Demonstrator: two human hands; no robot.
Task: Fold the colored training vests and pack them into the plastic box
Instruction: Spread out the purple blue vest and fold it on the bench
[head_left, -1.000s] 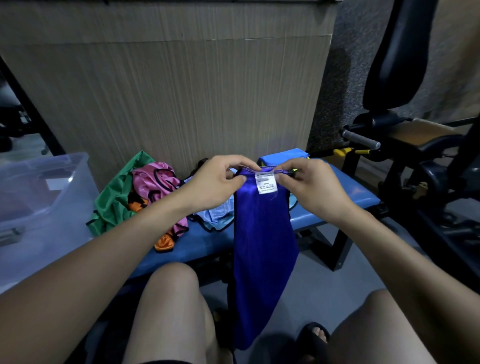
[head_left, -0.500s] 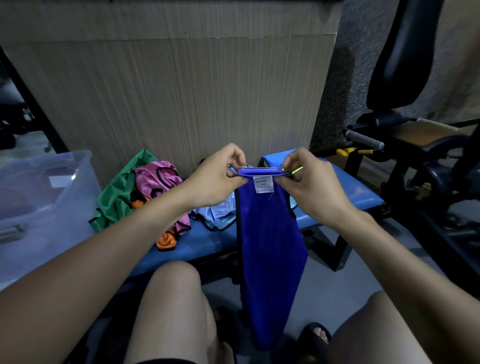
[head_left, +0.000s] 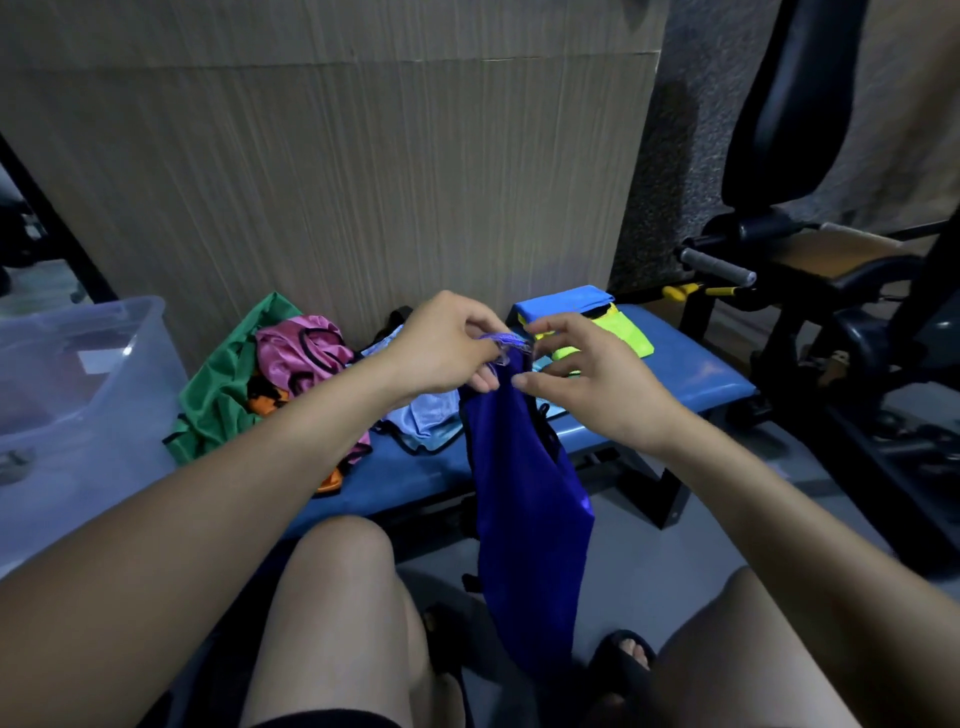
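Folding step: left hand (head_left: 441, 345) pinches the hanging blue vest (head_left: 524, 499) at twelve o'clock; right hand (head_left: 587, 384), grip spread, should re-pinch.

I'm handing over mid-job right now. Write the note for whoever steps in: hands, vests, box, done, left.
Left hand pinches the top edge of the dark blue vest, which hangs down between the knees. Right hand is open beside it, fingers spread, holding nothing.
Folded blue vest and yellow vest lie at the far right end of the bench.
Unfolded green, pink, orange and light blue vests are piled on the bench.
Plastic box sits at left; contents unclear.
Left: fold the rest, pack all.
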